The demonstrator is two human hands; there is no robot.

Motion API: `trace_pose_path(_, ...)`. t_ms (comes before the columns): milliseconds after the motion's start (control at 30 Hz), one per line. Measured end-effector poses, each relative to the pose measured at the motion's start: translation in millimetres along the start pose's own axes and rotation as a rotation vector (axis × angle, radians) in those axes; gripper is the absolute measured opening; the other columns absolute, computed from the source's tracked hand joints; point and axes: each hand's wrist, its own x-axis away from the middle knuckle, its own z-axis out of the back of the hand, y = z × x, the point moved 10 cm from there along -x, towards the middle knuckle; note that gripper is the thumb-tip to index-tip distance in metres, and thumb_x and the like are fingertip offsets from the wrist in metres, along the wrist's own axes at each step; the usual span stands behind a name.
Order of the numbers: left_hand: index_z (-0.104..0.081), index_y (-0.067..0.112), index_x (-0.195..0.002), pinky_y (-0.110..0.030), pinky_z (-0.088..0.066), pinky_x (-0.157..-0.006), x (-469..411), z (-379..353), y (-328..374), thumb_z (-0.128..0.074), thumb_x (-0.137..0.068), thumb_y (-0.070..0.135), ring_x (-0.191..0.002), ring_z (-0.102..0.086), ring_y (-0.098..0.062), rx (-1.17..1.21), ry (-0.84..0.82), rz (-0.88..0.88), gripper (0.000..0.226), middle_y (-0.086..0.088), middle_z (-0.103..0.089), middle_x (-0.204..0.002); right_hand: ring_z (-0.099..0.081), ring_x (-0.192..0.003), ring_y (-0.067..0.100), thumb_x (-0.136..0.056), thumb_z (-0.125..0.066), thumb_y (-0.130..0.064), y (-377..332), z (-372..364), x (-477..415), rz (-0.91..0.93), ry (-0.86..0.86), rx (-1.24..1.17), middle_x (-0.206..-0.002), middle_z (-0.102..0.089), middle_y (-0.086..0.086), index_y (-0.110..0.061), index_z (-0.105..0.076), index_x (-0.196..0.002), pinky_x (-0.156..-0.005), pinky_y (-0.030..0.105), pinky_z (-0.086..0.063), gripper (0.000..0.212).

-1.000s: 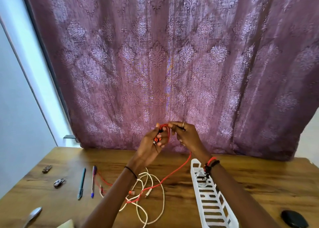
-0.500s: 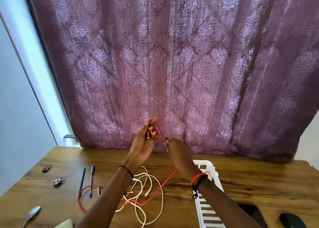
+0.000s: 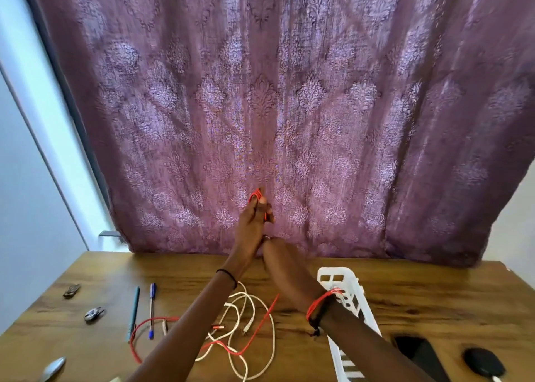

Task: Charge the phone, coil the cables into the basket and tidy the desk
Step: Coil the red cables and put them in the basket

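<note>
One looped red cable (image 3: 256,193), slatted plastic basket (image 3: 324,275)

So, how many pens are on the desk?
2. A teal pen and a blue pen lie side by side on the left of the desk; more may be hidden.

Two pens lie on the bench (image 3: 434,295): a teal pen (image 3: 133,309) and a blue pen (image 3: 152,309). There are two small metal clips: the upper clip (image 3: 71,290) and the lower clip (image 3: 94,313). There is one spoon (image 3: 53,367), one white basket (image 3: 337,270), one red cable (image 3: 262,322), one black phone (image 3: 422,352) and one black oval object (image 3: 483,365). The white cable (image 3: 273,329) is tangled, so its count is unclear.
</note>
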Motion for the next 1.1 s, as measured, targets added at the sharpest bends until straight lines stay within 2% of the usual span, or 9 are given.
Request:
trace_pose_path(100, -0.052, 0.026, -0.114, -0.035, -0.044, -0.070, -2.7, -4.4, 12.1, -0.036, -0.101, 0.012, -0.065, -0.045, -0.015, -0.199, -0.055, -0.123, 0.025, -0.002, -0.047, -0.072, -0.062, -0.105, 0.032, -0.091, -0.046, -0.011, -0.4, 9.0, 0.6, -0.003, 0.029, -0.104, -0.109, -0.066, 0.011, -0.013, -0.063, -0.104, -0.084, 0.039, -0.047, 0.022)
trace_pose_path(200, -0.053, 0.005, -0.105, -0.047, -0.048, -0.068, -7.9, 5.6, 6.7, -0.039, -0.100, 0.019, -0.067, -0.054, -0.027, -0.454, -0.092, -0.162, 0.021, -0.013, -0.054, -0.073, -0.060, -0.104, 0.033, -0.092, -0.046, -0.016, 3.4, 23.1, -3.1, -0.039, 0.109, -0.186, -0.107, -0.066, 0.014, -0.012, -0.060, -0.102, -0.081, 0.037, -0.047, 0.018)
trace_pose_path(333, -0.049, 0.011, -0.108, -0.042, -0.047, -0.065, -9.0, 19.3, -2.4, -0.034, -0.100, 0.034, -0.082, -0.062, -0.042, -0.924, -0.142, -0.268, 0.029, -0.020, -0.065, -0.088, -0.060, -0.102, 0.030, -0.091, -0.051, -0.021, 7.6, 34.2, -13.7, -0.031, 0.176, -0.219, -0.104, -0.067, 0.012, -0.011, -0.063, -0.101, -0.080, 0.037, -0.047, 0.019)
trace_pose_path(467, -0.049, 0.011, -0.109, -0.039, -0.044, -0.063, -8.8, 20.3, -0.5, -0.033, -0.100, 0.033, -0.084, -0.062, -0.044, -1.021, -0.187, -0.356, 0.029, -0.021, -0.067, -0.093, -0.060, -0.103, 0.027, -0.091, -0.054, -0.022, 10.0, 34.8, -20.8, 0.007, 0.197, -0.235, -0.106, -0.067, 0.008, -0.012, -0.066, -0.104, -0.084, 0.037, -0.048, 0.020)
trace_pose_path(633, -0.055, 0.023, -0.111, -0.039, -0.048, -0.079, -12.0, 23.3, -24.9, -0.033, -0.099, 0.039, -0.092, -0.063, -0.032, -0.848, -0.358, -0.165, 0.030, -0.011, -0.068, -0.097, -0.064, -0.090, 0.030, -0.090, -0.059, -0.017, 11.6, 45.4, -23.1, 0.113, 0.300, -0.267, -0.096, -0.066, 0.013, -0.015, -0.072, -0.106, -0.080, 0.037, -0.049, 0.020)
trace_pose_path(767, -0.056, 0.027, -0.085, -0.033, -0.040, -0.067, -9.0, 20.8, -28.6, -0.032, -0.100, 0.038, -0.063, -0.049, -0.012, -0.608, -0.438, -0.082, 0.030, 0.009, -0.053, -0.064, -0.067, -0.078, 0.031, -0.086, -0.064, -0.012, 20.9, 57.2, -21.9, 0.157, 0.392, -0.293, -0.088, -0.066, 0.017, -0.009, -0.073, -0.101, -0.070, 0.038, -0.053, 0.018)
trace_pose_path(900, -0.060, 0.034, -0.096, -0.020, -0.034, -0.060, -5.9, 14.2, -27.9, -0.034, -0.101, 0.029, -0.060, -0.041, -0.004, -0.404, -0.512, -0.001, 0.027, 0.010, -0.046, -0.065, -0.069, -0.076, 0.025, -0.082, -0.066, -0.003, 24.3, 74.7, -20.7, 0.239, 0.503, -0.331, -0.085, -0.069, 0.016, 0.000, -0.074, -0.093, -0.071, 0.028, -0.051, 0.014)
trace_pose_path(1000, -0.060, 0.018, -0.108, -0.008, -0.034, -0.059, -0.4, 4.8, -18.2, -0.035, -0.101, 0.019, -0.059, -0.043, 0.006, -0.385, -0.596, -0.033, 0.026, 0.009, -0.044, -0.070, -0.067, -0.075, 0.020, -0.080, -0.066, -0.002, 30.5, 87.5, -20.7, 0.244, 0.573, -0.359, -0.083, -0.069, 0.017, 0.003, -0.074, -0.091, -0.074, 0.008, -0.044, 0.014)
trace_pose_path(1100, -0.055, 0.009, -0.098, -0.007, -0.033, -0.050, 2.1, 0.2, -15.2, -0.035, -0.100, 0.012, -0.055, -0.042, 0.007, -0.294, -0.618, 0.034, 0.020, 0.005, -0.045, -0.072, -0.063, -0.073, 0.015, -0.079, -0.067, 0.000, 46.0, 98.1, -21.0, 0.196, 0.614, -0.504, -0.082, -0.069, 0.016, 0.004, -0.073, -0.093, -0.071, 0.010, -0.044, 0.015)
